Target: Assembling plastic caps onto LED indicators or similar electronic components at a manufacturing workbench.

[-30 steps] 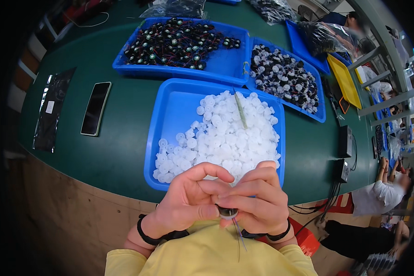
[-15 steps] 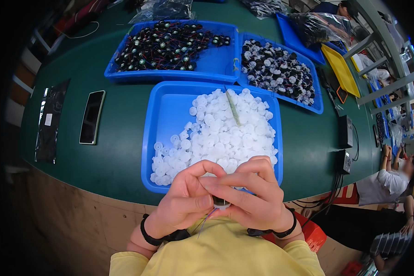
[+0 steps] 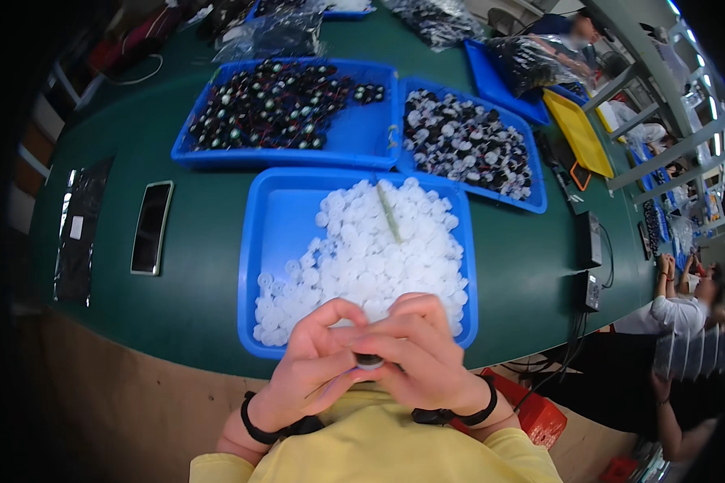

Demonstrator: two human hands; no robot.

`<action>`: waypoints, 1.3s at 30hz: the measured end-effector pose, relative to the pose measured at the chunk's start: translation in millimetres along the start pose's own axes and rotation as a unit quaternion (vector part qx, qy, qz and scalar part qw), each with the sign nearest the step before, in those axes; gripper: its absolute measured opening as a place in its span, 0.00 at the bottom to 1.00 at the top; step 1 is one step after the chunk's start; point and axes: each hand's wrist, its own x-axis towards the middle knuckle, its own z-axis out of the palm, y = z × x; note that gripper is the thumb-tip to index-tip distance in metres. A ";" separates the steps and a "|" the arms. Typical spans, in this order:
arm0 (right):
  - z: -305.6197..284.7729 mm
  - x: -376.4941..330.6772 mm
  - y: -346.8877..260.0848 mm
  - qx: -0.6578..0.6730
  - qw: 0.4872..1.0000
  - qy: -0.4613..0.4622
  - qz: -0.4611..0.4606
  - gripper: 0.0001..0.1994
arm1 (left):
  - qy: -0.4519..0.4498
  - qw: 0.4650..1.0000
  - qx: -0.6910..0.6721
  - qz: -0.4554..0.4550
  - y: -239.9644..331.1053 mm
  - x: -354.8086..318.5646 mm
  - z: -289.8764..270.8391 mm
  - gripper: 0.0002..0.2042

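My left hand [image 3: 314, 362] and my right hand [image 3: 420, 354] meet over the near edge of a blue tray [image 3: 250, 241] of white plastic discs [image 3: 379, 253]. Both are closed, fingertips together, around a small black round part [image 3: 368, 360] with a pale lower rim. Its upper side is covered by my fingers. A thin dark wire seems to trail beside my left fingers. On the heap of discs lies a narrow greenish strip [image 3: 389, 213].
Behind stand a blue tray [image 3: 383, 133] of black wired parts and another blue tray [image 3: 532, 189] of black-and-white parts. A phone [image 3: 151, 229] and a black plastic bag [image 3: 76, 229] lie left. Black boxes [image 3: 589, 241] with cables and a yellow tray [image 3: 576, 133] are right. Other people sit far right.
The whole view has shifted, so the trays sit lower and further left. My hands remain together on the black part; the wires hanging under it show less than before.
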 end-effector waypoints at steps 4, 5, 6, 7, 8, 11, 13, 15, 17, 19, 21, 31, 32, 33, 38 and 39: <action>-1.6 -4.0 3.8 -0.036 0.999 0.007 -0.022 0.17 | -0.013 0.999 -0.016 0.026 -6.5 2.8 -2.4 0.16; -3.0 -4.1 4.0 -0.043 0.999 0.013 -0.023 0.16 | -0.015 0.999 -0.009 0.028 -9.6 4.6 -2.8 0.16; -3.9 -2.3 2.5 -0.020 1.000 0.016 0.005 0.13 | 0.000 1.000 0.002 0.025 -11.5 6.4 -1.7 0.15; -5.1 -2.1 6.2 -0.011 0.999 0.023 0.022 0.12 | 0.039 0.999 0.031 0.016 -10.8 8.0 2.6 0.14; -6.1 -3.2 13.0 -0.001 0.999 0.029 0.039 0.12 | 0.078 0.995 0.060 0.009 -8.6 8.3 11.7 0.12; -18.0 6.7 30.8 -0.044 0.997 0.039 0.050 0.09 | 0.130 0.971 0.189 0.069 -1.0 -3.3 7.4 0.09; -37.1 14.8 55.4 -0.118 0.990 0.050 0.056 0.08 | 0.152 0.933 0.294 0.139 9.0 -10.1 -3.6 0.06; -58.3 20.1 98.0 -0.222 0.968 0.040 0.112 0.08 | 0.188 0.872 0.398 0.215 23.1 -15.5 -9.5 0.04; -71.1 29.7 136.4 -0.308 0.941 0.026 0.138 0.08 | 0.245 0.825 0.439 0.259 36.4 -20.9 -19.5 0.03; -70.3 43.5 171.0 -0.339 0.928 -0.001 0.156 0.09 | 0.289 0.777 0.483 0.282 46.4 -32.6 -32.9 0.03; -64.9 57.6 190.6 -0.370 0.914 -0.026 0.163 0.10 | 0.322 0.720 0.529 0.314 51.6 -42.8 -49.8 0.04; -43.7 70.2 239.8 -0.514 0.836 -0.138 0.135 0.14 | 0.365 0.656 0.615 0.240 63.1 -46.8 -67.6 0.12; -46.9 69.4 235.9 -0.516 0.834 -0.136 0.138 0.15 | 0.363 0.654 0.635 0.192 64.0 -46.3 -67.0 0.16; -48.5 73.2 226.9 -0.505 0.838 -0.139 0.155 0.15 | 0.353 0.641 0.661 0.165 63.6 -46.6 -72.5 0.16; -60.0 115.4 105.0 -0.195 0.972 -0.011 0.134 0.05 | 0.330 0.653 0.672 0.119 61.4 -41.0 -82.8 0.18; -66.8 122.9 64.4 -0.177 0.982 0.004 0.063 0.06 | 0.327 0.657 0.669 0.116 62.3 -39.3 -84.6 0.17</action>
